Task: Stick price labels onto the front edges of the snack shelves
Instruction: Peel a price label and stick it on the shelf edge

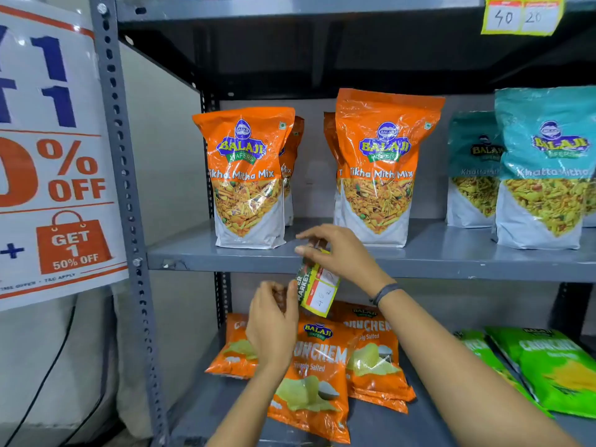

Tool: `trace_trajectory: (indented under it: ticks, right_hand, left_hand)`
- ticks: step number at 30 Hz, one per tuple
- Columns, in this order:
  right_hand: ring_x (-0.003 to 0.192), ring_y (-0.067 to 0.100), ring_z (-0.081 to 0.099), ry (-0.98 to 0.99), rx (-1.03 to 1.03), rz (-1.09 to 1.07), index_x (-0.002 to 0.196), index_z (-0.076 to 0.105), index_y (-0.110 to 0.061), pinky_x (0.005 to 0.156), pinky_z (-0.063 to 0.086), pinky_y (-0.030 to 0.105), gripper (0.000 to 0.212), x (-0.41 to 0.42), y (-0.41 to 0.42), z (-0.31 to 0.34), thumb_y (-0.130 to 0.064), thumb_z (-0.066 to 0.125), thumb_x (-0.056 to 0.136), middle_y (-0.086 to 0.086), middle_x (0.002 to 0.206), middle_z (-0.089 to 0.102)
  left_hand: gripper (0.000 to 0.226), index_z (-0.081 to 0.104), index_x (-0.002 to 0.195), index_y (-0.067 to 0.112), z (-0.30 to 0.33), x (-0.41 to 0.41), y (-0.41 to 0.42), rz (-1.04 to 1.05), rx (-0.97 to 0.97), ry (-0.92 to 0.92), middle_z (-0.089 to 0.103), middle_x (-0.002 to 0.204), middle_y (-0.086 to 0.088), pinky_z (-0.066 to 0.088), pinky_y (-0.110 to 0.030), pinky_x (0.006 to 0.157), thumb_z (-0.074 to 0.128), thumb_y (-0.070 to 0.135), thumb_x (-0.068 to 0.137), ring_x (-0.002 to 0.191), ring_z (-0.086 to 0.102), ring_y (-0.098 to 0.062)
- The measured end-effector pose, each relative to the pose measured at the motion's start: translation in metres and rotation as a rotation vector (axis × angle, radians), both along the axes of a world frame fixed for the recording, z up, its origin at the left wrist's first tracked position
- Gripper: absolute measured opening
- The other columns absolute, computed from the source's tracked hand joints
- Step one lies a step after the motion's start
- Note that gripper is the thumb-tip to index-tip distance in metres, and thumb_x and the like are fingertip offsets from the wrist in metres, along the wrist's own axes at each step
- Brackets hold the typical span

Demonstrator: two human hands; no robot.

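Observation:
A yellow-edged price label (319,290) with handwritten numbers hangs tilted in front of the middle shelf's grey front edge (225,262). My right hand (338,253) pinches the label's top end, right at that edge. My left hand (274,321) grips the label's lower left side from below. Another yellow price label (521,16), marked 40 and 20, is stuck on the top shelf's front edge at the upper right.
Orange Tikha Mitha Mix bags (248,175) and teal Khatta Mitha bags (545,169) stand on the middle shelf. Orange Crunchem packets (316,379) and green packets (554,369) lie on the lower shelf. A discount poster (54,150) hangs left of the perforated upright (122,156).

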State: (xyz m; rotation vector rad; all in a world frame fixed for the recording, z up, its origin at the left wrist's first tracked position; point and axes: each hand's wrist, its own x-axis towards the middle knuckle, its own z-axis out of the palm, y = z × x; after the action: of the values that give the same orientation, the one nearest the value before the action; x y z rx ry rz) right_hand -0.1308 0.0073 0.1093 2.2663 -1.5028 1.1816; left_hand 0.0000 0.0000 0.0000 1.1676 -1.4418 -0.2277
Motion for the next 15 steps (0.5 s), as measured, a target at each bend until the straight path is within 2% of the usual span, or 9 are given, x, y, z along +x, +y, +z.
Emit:
trace_trajectory:
  ticks: [3, 4, 6, 7, 8, 12, 15]
  right_hand:
    - [0.092, 0.02, 0.061, 0.034, -0.004, -0.034, 0.098, 0.069, -0.022, 0.078, 0.052, 0.039, 0.018, 0.001, -0.003, -0.006, -0.033, 0.065, 0.084, 0.006, 0.097, 0.07]
    - [0.091, 0.021, 0.061, 0.023, 0.002, -0.055, 0.095, 0.07, -0.022, 0.077, 0.051, 0.04, 0.015, 0.002, -0.004, -0.007, -0.031, 0.064, 0.084, 0.005, 0.096, 0.07]
    - [0.09, 0.02, 0.061, -0.016, 0.015, -0.075, 0.091, 0.07, -0.022, 0.075, 0.05, 0.038, 0.012, 0.003, -0.006, -0.007, -0.029, 0.065, 0.084, 0.005, 0.095, 0.071]
    - [0.089, 0.019, 0.062, -0.037, 0.029, -0.086, 0.089, 0.071, -0.022, 0.074, 0.049, 0.037, 0.011, 0.003, -0.007, -0.006, -0.029, 0.065, 0.083, 0.004, 0.094, 0.072]
    - [0.088, 0.019, 0.062, -0.051, 0.048, -0.101, 0.087, 0.071, -0.021, 0.073, 0.049, 0.035, 0.01, 0.004, -0.008, -0.004, -0.029, 0.066, 0.083, 0.003, 0.093, 0.073]
    - [0.083, 0.021, 0.063, -0.046, 0.094, -0.175, 0.081, 0.071, -0.017, 0.066, 0.045, 0.033, 0.014, 0.007, -0.01, 0.002, -0.031, 0.068, 0.082, 0.006, 0.088, 0.073]
    - [0.076, 0.018, 0.061, -0.044, 0.06, -0.216, 0.077, 0.07, -0.018, 0.06, 0.044, 0.032, 0.017, 0.002, 0.003, 0.002, -0.035, 0.071, 0.078, 0.004, 0.08, 0.072]
  left_hand:
    - [0.031, 0.059, 0.083, 0.016, -0.001, -0.002, -0.006, -0.334, 0.2, 0.159, 0.066, 0.074, 0.001, 0.054, -0.041, 0.069, 0.052, 0.044, 0.094, 0.072, 0.064, -0.019]
    - [0.029, 0.06, 0.081, 0.013, 0.001, -0.003, -0.007, -0.445, 0.26, 0.199, 0.065, 0.069, 0.001, 0.054, -0.039, 0.066, 0.052, 0.037, 0.096, 0.069, 0.062, -0.019]
    - [0.025, 0.06, 0.075, 0.015, 0.006, -0.002, -0.005, -0.586, 0.303, 0.268, 0.062, 0.055, 0.006, 0.05, -0.022, 0.051, 0.052, 0.022, 0.098, 0.055, 0.06, -0.009]
    - [0.026, 0.059, 0.073, 0.016, 0.009, 0.0, -0.004, -0.601, 0.309, 0.291, 0.06, 0.048, 0.008, 0.045, -0.015, 0.045, 0.052, 0.017, 0.098, 0.047, 0.057, -0.003]
    - [0.028, 0.058, 0.071, 0.017, 0.014, 0.003, 0.001, -0.604, 0.313, 0.305, 0.058, 0.044, 0.008, 0.043, -0.013, 0.041, 0.051, 0.016, 0.098, 0.042, 0.055, -0.001]
    - [0.032, 0.059, 0.068, 0.017, 0.023, 0.013, 0.0, -0.531, 0.276, 0.253, 0.057, 0.054, -0.002, 0.045, -0.026, 0.048, 0.052, 0.02, 0.098, 0.049, 0.054, -0.018]
    - [0.029, 0.063, 0.073, 0.019, 0.03, 0.023, -0.005, -0.445, 0.215, 0.024, 0.07, 0.068, -0.007, 0.056, -0.041, 0.063, 0.054, 0.036, 0.095, 0.065, 0.067, -0.027]
